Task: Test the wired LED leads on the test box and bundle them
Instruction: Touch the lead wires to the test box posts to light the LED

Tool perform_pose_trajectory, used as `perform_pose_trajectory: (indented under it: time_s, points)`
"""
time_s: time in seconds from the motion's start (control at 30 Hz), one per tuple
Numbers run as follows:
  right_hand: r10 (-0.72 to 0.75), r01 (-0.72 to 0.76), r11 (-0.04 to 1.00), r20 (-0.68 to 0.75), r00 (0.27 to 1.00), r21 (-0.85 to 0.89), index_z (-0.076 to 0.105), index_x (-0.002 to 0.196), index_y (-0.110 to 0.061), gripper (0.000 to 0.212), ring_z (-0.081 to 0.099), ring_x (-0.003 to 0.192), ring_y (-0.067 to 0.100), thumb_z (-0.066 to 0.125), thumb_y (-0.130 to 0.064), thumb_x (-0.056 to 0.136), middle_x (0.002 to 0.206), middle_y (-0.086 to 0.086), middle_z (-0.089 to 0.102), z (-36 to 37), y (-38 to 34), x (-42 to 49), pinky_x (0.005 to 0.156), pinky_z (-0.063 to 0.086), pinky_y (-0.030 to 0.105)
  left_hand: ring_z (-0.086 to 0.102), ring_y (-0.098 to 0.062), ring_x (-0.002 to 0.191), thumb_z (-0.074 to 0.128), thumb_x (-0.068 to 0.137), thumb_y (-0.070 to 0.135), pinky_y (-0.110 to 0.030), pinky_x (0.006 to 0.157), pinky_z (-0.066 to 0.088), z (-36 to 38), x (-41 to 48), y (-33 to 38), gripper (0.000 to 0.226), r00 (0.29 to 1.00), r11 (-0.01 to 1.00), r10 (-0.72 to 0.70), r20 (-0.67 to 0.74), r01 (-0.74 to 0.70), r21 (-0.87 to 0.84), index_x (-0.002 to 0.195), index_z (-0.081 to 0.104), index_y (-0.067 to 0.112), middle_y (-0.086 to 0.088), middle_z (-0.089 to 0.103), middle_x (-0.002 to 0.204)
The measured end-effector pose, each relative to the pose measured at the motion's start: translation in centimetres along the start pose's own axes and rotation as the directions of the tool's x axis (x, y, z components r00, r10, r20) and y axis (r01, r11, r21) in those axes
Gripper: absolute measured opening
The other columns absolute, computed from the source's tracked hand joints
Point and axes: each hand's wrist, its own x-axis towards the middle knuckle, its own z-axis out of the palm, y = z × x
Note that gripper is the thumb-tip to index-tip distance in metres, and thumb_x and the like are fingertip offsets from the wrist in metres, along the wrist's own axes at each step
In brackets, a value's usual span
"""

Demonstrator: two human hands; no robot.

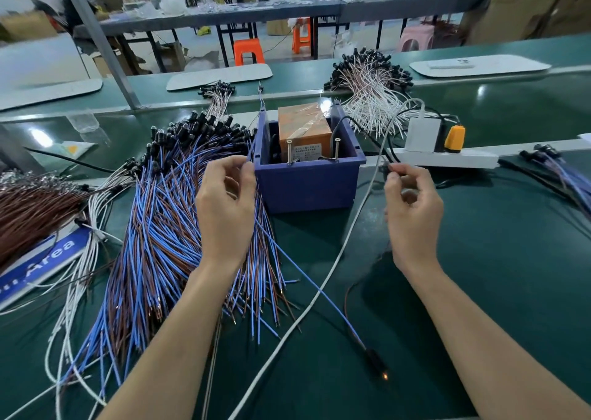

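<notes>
The left hand (224, 208) has its fingers curled and pinches the blue wire of one lead (347, 326) just beside the left wall of the test box (307, 180). The right hand (412, 208) is also curled, thumb against forefinger. The brown wire of the same lead runs up to it, so it appears to hold that end. The lead hangs down between the hands, and the small lamp (380, 370) at its end lies on the green worktop (511, 259) and glows orange.

The test box is a blue bin with an orange block (303, 125) inside and two screws (289, 151) standing at its front rim. A big pile of blue and brown leads (160, 221) lies left of the box, under the left hand. A white cable (307, 307) crosses the worktop between the arms. A power strip (467, 160) lies right of the box, and white leads (367, 100) are behind it.
</notes>
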Motion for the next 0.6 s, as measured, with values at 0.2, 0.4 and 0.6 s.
perform_pose_trajectory:
  time_s: [0.2, 0.4, 0.6]
  points:
    - [-0.054, 0.031, 0.952, 0.068, 0.996, 0.303, 0.067, 0.099, -0.027, 0.008, 0.072, 0.072, 0.013, 0.062, -0.021, 0.097, 0.087, -0.009, 0.073, -0.7, -8.8, 1.7, 0.069, 0.057, 0.02, 0.059, -0.005, 0.061, 0.061, 0.101, 0.023, -0.02, 0.057, 0.052, -1.4, 3.8, 9.4, 0.003, 0.976, 0.918, -0.026, 0.216, 0.109, -0.382, 0.098, 0.061, 0.022, 0.009, 0.062, 0.075]
    - [0.0, -0.114, 0.872, 0.233, 0.972, 0.476, 0.061, 0.1, -0.019, 0.01, 0.07, 0.071, 0.012, 0.053, -0.018, 0.104, 0.081, -0.005, 0.071, 0.0, -16.4, 4.5, 0.07, 0.059, 0.029, 0.068, -0.004, 0.077, 0.064, 0.099, 0.018, -0.023, 0.074, 0.058, 1.8, 6.5, 19.3, 0.002, 0.879, 0.906, 0.315, 0.357, -0.166, -0.389, 0.098, 0.064, 0.019, 0.009, 0.069, 0.086]
    - [0.136, -0.142, 0.829, 0.051, 0.989, 0.541, 0.066, 0.092, -0.024, 0.027, 0.033, 0.041, 0.002, 0.045, -0.025, 0.108, 0.055, -0.014, 0.044, -4.0, -17.9, 7.0, 0.038, 0.028, 0.017, 0.062, 0.007, 0.089, 0.055, 0.103, 0.033, -0.013, 0.08, 0.05, 5.7, 5.5, 22.2, 0.029, 0.86, 0.917, 0.285, 0.424, -0.116, -0.381, 0.13, 0.054, 0.021, 0.018, 0.066, 0.099]
